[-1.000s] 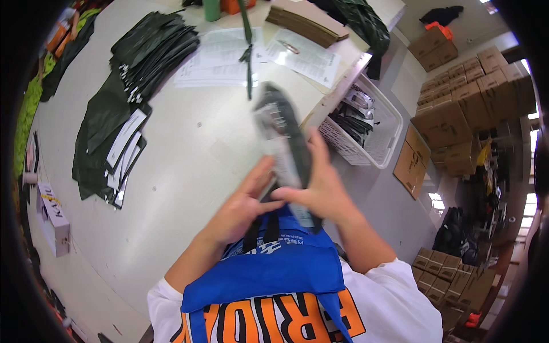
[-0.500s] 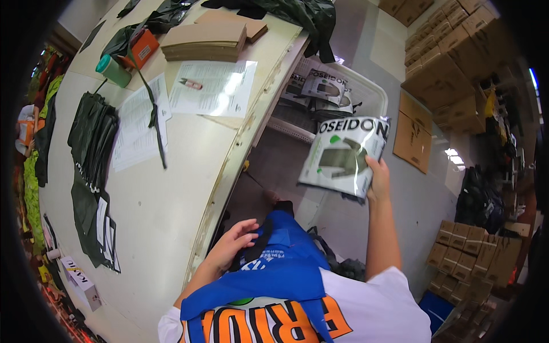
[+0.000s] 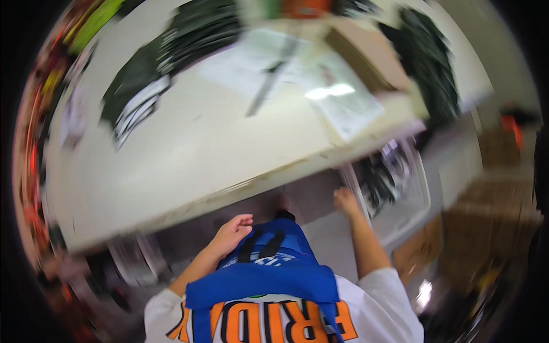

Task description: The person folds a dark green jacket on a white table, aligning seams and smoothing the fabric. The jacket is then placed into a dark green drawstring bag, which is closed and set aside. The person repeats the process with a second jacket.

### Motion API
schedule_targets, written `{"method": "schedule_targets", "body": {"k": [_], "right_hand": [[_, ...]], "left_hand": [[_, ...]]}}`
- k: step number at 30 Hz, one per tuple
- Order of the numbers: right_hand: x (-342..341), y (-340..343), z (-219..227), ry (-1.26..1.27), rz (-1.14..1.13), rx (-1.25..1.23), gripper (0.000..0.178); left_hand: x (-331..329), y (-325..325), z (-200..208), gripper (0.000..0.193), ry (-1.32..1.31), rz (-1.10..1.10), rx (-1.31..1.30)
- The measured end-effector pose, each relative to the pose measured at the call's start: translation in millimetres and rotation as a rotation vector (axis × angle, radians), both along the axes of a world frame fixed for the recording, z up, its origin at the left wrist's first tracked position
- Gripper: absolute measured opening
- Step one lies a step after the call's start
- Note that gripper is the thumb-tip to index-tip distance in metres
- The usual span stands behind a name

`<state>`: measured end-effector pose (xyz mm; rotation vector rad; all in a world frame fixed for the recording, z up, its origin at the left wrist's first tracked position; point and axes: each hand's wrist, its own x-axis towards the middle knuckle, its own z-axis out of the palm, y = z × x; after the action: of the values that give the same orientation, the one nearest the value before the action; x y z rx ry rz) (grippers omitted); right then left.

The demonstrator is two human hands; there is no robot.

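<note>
My left hand [image 3: 233, 230] is in front of the blue apron [image 3: 280, 246], short of the table's near edge. Its fingers are loosely bent, and nothing shows in them. Beside the white plastic bin [image 3: 424, 197], my right hand [image 3: 345, 200] hovers with its fingers curled in and no object visible in it. Inside the bin lie several plastic-wrapped packages [image 3: 382, 182], smeared by motion. A white table [image 3: 229, 148] stretches in front of both hands.
Stacks of dark folded garments [image 3: 200, 28] lie at the table's far left. Near its right end are paper sheets [image 3: 343, 106], a cardboard stack [image 3: 366, 54] and dark plastic bags [image 3: 426, 68]. Brown cartons [image 3: 486, 217] stand on the right.
The white and grey package has left my right hand, which has moved nearer the bin's left side. The view has swung round, so the table now lies across the front.
</note>
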<state>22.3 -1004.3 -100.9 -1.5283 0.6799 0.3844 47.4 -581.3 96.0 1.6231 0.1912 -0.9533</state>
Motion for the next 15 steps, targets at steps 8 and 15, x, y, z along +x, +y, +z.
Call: {"method": "schedule_targets", "body": {"k": [8,15], "right_hand": [[-4.5,296.5,103.8,0.118,0.988,-0.232,0.048],[18.7,435.2,115.2,0.274,1.261,-0.268,0.038]], "left_hand": [[-142.7,199.7,-141.0,0.047,-0.039,0.424,0.415],[-331.7,308.7,-307.0,0.069,0.524,0.99,0.676]]}}
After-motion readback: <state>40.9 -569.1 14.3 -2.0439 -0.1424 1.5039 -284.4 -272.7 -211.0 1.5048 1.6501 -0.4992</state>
